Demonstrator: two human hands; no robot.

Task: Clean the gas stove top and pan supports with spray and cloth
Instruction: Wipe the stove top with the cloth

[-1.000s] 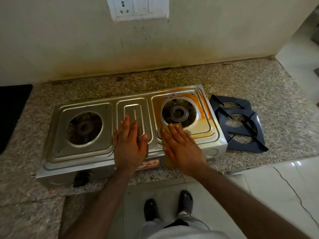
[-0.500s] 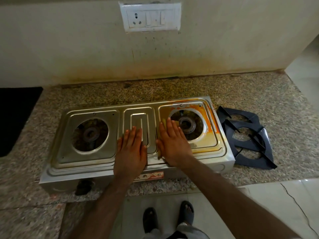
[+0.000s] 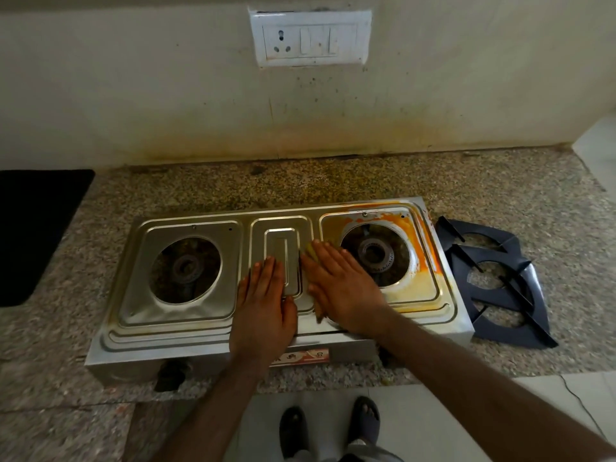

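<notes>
A two-burner steel gas stove (image 3: 186, 323) sits on the granite counter, its right burner (image 3: 376, 255) ringed by orange stains. My left hand (image 3: 266, 311) lies flat on the stove's middle front, fingers straight. My right hand (image 3: 340, 288) presses flat on a yellowish cloth (image 3: 309, 250) between the centre panel and the right burner; only the cloth's edges show past the fingers and under the palm. Two dark pan supports (image 3: 493, 281) lie stacked on the counter right of the stove. No spray bottle is in view.
A granite counter (image 3: 333, 181) runs back to a stained wall with a switch plate (image 3: 311, 38). A black mat (image 3: 33, 228) lies at the left. The stove's knob (image 3: 170, 375) sticks out at the front left. My feet stand on the tiled floor (image 3: 450, 411) below.
My right hand with the cloth has slid from the stove's front right edge up and left toward the centre panel. My left hand has stayed flat in place.
</notes>
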